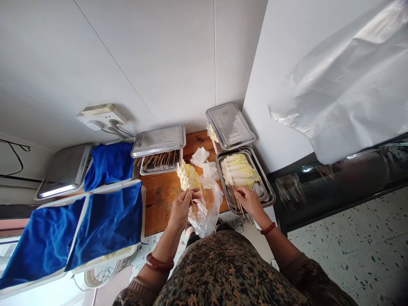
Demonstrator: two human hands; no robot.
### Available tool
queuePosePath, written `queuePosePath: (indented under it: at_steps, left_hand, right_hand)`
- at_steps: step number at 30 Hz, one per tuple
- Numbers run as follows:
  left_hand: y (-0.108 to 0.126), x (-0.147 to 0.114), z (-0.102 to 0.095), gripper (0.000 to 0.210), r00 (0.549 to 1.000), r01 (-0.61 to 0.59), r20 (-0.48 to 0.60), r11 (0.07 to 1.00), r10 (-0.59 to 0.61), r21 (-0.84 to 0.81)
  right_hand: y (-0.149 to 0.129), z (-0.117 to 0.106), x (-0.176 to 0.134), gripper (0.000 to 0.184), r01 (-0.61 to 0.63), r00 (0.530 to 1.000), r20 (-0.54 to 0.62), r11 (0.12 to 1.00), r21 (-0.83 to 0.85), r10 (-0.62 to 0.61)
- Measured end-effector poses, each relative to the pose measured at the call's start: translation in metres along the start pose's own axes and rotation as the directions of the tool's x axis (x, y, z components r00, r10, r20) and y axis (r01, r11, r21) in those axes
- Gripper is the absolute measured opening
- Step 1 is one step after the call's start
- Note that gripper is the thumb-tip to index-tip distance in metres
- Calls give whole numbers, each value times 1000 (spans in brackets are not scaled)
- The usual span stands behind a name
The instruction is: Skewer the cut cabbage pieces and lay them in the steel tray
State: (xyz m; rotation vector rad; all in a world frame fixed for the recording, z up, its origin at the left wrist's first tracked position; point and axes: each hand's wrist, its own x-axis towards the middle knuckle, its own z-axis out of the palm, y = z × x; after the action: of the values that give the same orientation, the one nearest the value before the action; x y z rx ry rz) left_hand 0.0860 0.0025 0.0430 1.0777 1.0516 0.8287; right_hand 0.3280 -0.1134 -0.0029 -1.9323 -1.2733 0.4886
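Toward eight o'clock from the middle of the view, two glossy blue cloths [110, 221] are laid side by side. Near nine o'clock, closer in, a shallow rectangular steel tray [156, 171] of thin brown wooden sticks is partly covered by a flat grey metal lid [159, 141]. Just short of seven o'clock, a pale yellow-and-white bundle of skewered leaves [188, 175] is held up by its sticks in the left hand [181, 208], whose fingers are pinched closed. At six o'clock, a crumpled clear plastic bag [208, 212] is seen beside that hand. Toward four o'clock, a row of white-stemmed, yellow-edged skewered leaves [240, 168] is set out in a larger rectangular steel tray [264, 192]. The bare sticks of this row are gripped near their ends by the right hand [250, 202], its thumb and fingers drawn together.

Judging by the layout, much appears done: most of the larger tray's floor is covered by leaves. The left hand's bundle is not in that tray; how much else is left cannot be told.
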Motion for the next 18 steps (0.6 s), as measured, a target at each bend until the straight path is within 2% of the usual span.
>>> queuePosePath:
  at_steps: [4,9,14,18]
  left_hand:
    - [7,-2,5,33,996,-90,-13,989,93,121]
    - [11,-6,15,28,973,-231,37,942,228,242]
    - [18,-8,30,25,954,-298,115,905,276,302]
    - [18,-8,49,25,916,-401,163,844,366,357]
  right_hand:
    - [0,4,-1,22,-18,1000,-17,1000,3,18]
    - [4,8,4,21,-51,998,-32,997,59,53]
    - [4,-5,-7,29,-76,994,-65,978,193,89]
    - [-18,-14,-15,36,-36,997,-58,946,323,58]
